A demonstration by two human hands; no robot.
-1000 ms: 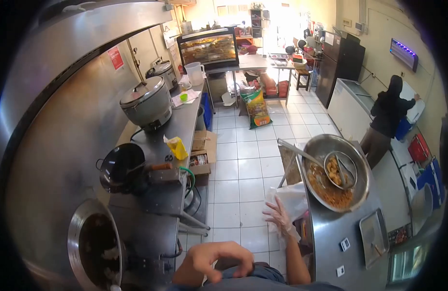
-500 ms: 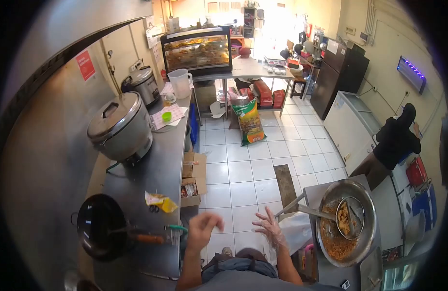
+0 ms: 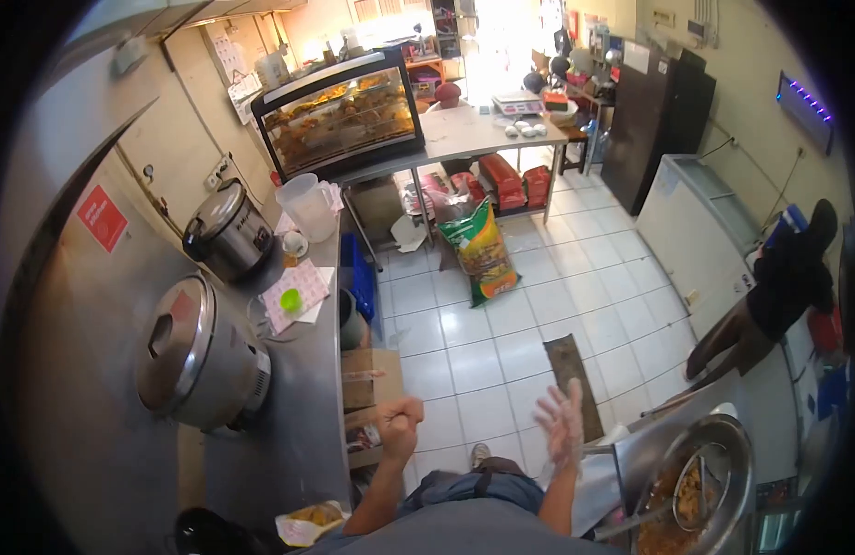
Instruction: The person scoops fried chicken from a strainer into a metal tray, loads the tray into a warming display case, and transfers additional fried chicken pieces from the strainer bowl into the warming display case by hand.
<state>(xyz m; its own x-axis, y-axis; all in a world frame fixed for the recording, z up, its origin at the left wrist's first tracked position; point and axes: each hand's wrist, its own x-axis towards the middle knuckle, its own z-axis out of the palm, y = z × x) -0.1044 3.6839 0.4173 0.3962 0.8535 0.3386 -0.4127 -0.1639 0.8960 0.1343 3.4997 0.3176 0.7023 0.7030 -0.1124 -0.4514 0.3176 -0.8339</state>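
Note:
My left hand, bare, is closed in a loose fist above the floor, beside the steel counter; nothing shows in it. My right hand wears a thin clear plastic glove and is raised, fingers spread, holding nothing. To its lower right stands a large steel bowl with orange-brown crumbs. A wire strainer rests in the bowl with battered pieces in it. At the counter's near edge lies a yellow-and-white packet, left of my left forearm.
A big rice cooker, a smaller cooker, a clear jug and a green cup stand on the left counter. A cardboard box and a colourful sack are on the floor. Another person leans by the chest freezer.
The view has shifted forward and tilted; the bowl and the wok now sit lower in view. My left fist is tighter, and my right hand has turned upright with its fingers still spread.

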